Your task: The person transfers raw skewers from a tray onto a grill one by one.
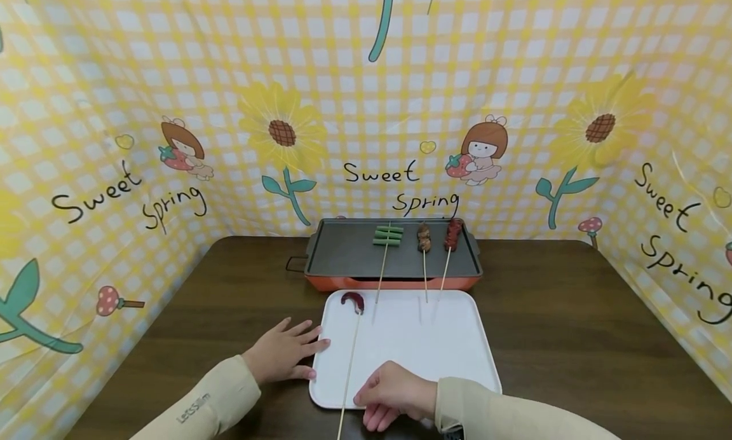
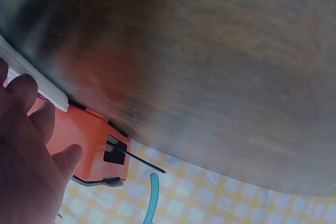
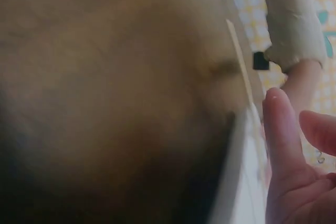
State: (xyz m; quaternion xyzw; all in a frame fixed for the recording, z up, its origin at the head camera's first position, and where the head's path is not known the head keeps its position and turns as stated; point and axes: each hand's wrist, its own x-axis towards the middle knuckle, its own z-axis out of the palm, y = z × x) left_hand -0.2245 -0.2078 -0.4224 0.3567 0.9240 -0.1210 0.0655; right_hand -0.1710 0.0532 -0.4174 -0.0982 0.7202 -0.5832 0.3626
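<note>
A wooden skewer tipped with a curved dark red piece lies on the left side of the white tray, its lower end past the near edge. My left hand has its fingers spread, fingertips over the tray's left rim; the left wrist view shows these fingers at the rim. By the near edge, my right hand is loosely curled beside the skewer's stick. In the right wrist view the stick lies apart from the fingers, which hold nothing visible.
Behind the tray stands an orange electric griddle with a dark plate. On it lie a skewer of green pieces, a brown one and a red one. Their sticks reach over the tray. A checked cloth rises behind the table.
</note>
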